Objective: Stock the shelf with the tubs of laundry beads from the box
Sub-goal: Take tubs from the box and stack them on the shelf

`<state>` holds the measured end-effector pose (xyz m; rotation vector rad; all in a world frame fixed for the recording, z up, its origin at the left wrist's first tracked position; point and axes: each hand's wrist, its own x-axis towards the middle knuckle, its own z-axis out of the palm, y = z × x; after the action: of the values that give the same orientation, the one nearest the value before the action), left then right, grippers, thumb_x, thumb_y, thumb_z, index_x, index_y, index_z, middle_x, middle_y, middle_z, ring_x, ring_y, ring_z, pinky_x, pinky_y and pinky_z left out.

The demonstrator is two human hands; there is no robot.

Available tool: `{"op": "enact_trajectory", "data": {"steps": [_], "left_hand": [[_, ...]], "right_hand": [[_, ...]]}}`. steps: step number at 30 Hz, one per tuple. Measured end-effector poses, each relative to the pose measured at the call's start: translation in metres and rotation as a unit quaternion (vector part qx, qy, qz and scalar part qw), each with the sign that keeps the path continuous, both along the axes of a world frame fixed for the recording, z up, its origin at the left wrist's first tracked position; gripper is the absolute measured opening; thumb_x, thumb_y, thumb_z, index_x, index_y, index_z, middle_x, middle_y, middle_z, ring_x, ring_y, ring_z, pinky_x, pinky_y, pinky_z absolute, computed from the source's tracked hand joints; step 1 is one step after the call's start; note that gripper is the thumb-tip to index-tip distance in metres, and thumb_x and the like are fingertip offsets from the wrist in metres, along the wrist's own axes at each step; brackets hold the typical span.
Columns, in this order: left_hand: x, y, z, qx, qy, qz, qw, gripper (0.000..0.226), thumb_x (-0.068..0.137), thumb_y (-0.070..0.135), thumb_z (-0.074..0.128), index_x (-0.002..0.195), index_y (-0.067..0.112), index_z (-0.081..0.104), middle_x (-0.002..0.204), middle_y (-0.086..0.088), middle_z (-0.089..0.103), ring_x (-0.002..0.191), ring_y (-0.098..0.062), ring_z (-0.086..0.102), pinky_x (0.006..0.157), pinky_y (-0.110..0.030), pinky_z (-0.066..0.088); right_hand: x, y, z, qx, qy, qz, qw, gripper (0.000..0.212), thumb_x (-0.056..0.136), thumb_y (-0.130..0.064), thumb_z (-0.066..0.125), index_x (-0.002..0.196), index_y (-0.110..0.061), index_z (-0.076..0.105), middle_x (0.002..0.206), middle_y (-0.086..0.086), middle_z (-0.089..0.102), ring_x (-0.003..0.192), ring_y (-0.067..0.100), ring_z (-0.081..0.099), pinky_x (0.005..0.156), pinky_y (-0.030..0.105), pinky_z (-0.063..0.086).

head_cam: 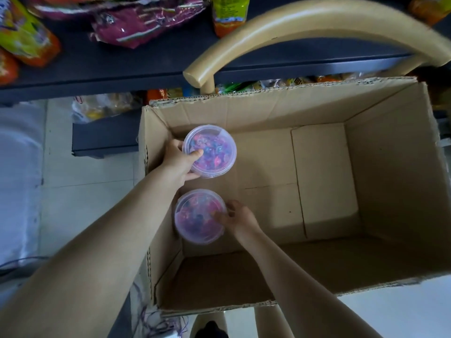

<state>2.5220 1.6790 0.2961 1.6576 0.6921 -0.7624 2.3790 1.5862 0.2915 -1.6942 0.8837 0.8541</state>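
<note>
- Two clear tubs of laundry beads sit inside the open cardboard box (366, 167), at its left side, centre-left of the frame.
- Our left hand (179, 164) grips the upper tub (214, 150), thumb over its lid, fingers wrapped around its wall.
- Our right hand (240, 219) has its fingers curled against the rim of the lower tub (195, 215).
- Above the box we see a dark shelf (146, 64) with snack bags (136, 23) and a curved wooden chair back (305, 28).

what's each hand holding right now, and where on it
Left hand grips the far tub at its left rim, thumb on the lid. Right hand has its fingers on the near tub's right edge; a full grip cannot be told.
</note>
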Motion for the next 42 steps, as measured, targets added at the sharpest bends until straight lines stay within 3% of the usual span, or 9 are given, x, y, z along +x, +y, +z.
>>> {"op": "enact_trajectory", "data": {"steps": [4, 8, 15, 20, 27, 30, 33, 36, 42], "left_hand": [[-0.002, 0.001, 0.001, 0.002, 0.011, -0.003, 1.0, 0.032, 0.087, 0.013, 0.063, 0.105, 0.015, 0.038, 0.115, -0.003, 0.043, 0.1, -0.021, 0.051, 0.052, -0.031, 0.05], [-0.009, 0.003, 0.004, 0.0, 0.009, -0.012, 1.0, 0.032, 0.087, 0.014, 0.064, 0.107, 0.014, 0.038, 0.118, -0.004, 0.044, 0.101, -0.022, 0.052, 0.051, -0.031, 0.05], [-0.024, 0.006, 0.045, 0.003, 0.021, -0.013, 1.0, 0.031, 0.085, 0.011, 0.066, 0.104, 0.013, 0.042, 0.12, -0.009, 0.048, 0.108, -0.031, 0.053, 0.066, -0.042, 0.054], [-0.033, 0.002, 0.112, 0.0, 0.013, -0.017, 1.0, 0.033, 0.083, 0.015, 0.068, 0.107, 0.015, 0.044, 0.125, -0.011, 0.048, 0.114, -0.035, 0.053, 0.072, -0.043, 0.056], [-0.043, -0.006, 0.246, -0.069, -0.053, -0.021, 0.996, 0.021, 0.084, 0.021, 0.067, 0.092, 0.019, 0.048, 0.121, -0.008, 0.055, 0.104, -0.029, 0.058, 0.041, -0.028, 0.054], [-0.044, -0.017, 0.313, -0.091, -0.113, -0.024, 0.989, 0.024, 0.086, 0.023, 0.065, 0.101, 0.015, 0.049, 0.113, -0.008, 0.054, 0.095, -0.028, 0.058, 0.041, -0.024, 0.054], [-0.045, -0.031, 0.376, -0.112, -0.175, -0.027, 0.978, 0.023, 0.086, 0.022, 0.065, 0.103, 0.013, 0.053, 0.115, -0.009, 0.057, 0.092, -0.024, 0.059, 0.052, -0.03, 0.058], [-0.052, -0.047, 0.433, -0.109, -0.231, -0.012, 0.967, 0.015, 0.086, 0.019, 0.065, 0.086, 0.012, 0.052, 0.106, -0.012, 0.059, 0.091, -0.025, 0.059, 0.048, -0.03, 0.057], [-0.077, -0.081, 0.52, -0.099, -0.305, 0.018, 0.947, 0.017, 0.084, 0.017, 0.067, 0.083, 0.008, 0.053, 0.086, -0.009, 0.06, 0.073, -0.019, 0.061, 0.044, -0.024, 0.055]], "right_hand": [[-0.004, 0.002, -0.012, -0.018, -0.025, -0.047, 0.998, 0.038, 0.082, -0.027, 0.07, 0.114, -0.007, 0.064, 0.088, 0.002, 0.061, 0.064, 0.009, 0.053, 0.046, 0.011, 0.037], [-0.013, -0.014, -0.009, -0.005, -0.034, -0.111, 0.993, 0.028, 0.08, -0.02, 0.073, 0.103, -0.004, 0.07, 0.071, 0.002, 0.065, 0.063, 0.02, 0.062, 0.068, 0.036, 0.055], [-0.044, -0.075, 0.04, -0.066, -0.055, -0.155, 0.984, 0.021, 0.086, -0.027, 0.067, 0.096, -0.009, 0.07, 0.077, 0.001, 0.068, 0.077, 0.019, 0.068, 0.07, 0.032, 0.058], [-0.047, -0.119, 0.111, -0.086, -0.109, -0.215, 0.967, 0.013, 0.089, -0.024, 0.064, 0.082, -0.013, 0.064, 0.068, 0.002, 0.063, 0.054, 0.011, 0.06, 0.045, 0.019, 0.047], [-0.03, -0.172, 0.233, -0.097, -0.218, -0.274, 0.932, 0.024, 0.088, -0.028, 0.062, 0.086, -0.005, 0.067, 0.093, 0.021, 0.068, 0.086, 0.036, 0.066, 0.08, 0.043, 0.055], [-0.018, -0.192, 0.302, -0.068, -0.281, -0.302, 0.908, 0.015, 0.091, -0.021, 0.06, 0.085, -0.007, 0.064, 0.081, 0.011, 0.063, 0.069, 0.022, 0.059, 0.06, 0.026, 0.053], [-0.004, -0.217, 0.362, -0.021, -0.315, -0.342, 0.885, 0.024, 0.09, -0.024, 0.062, 0.099, -0.002, 0.065, 0.087, 0.013, 0.066, 0.076, 0.028, 0.063, 0.072, 0.037, 0.055], [0.009, -0.242, 0.418, 0.035, -0.348, -0.356, 0.866, 0.017, 0.091, -0.026, 0.06, 0.093, -0.009, 0.061, 0.085, 0.009, 0.066, 0.072, 0.025, 0.064, 0.063, 0.035, 0.054], [0.014, -0.281, 0.503, 0.023, -0.421, -0.262, 0.868, 0.023, 0.09, -0.033, 0.059, 0.09, -0.011, 0.066, 0.086, 0.011, 0.069, 0.081, 0.031, 0.065, 0.068, 0.038, 0.054]]}}
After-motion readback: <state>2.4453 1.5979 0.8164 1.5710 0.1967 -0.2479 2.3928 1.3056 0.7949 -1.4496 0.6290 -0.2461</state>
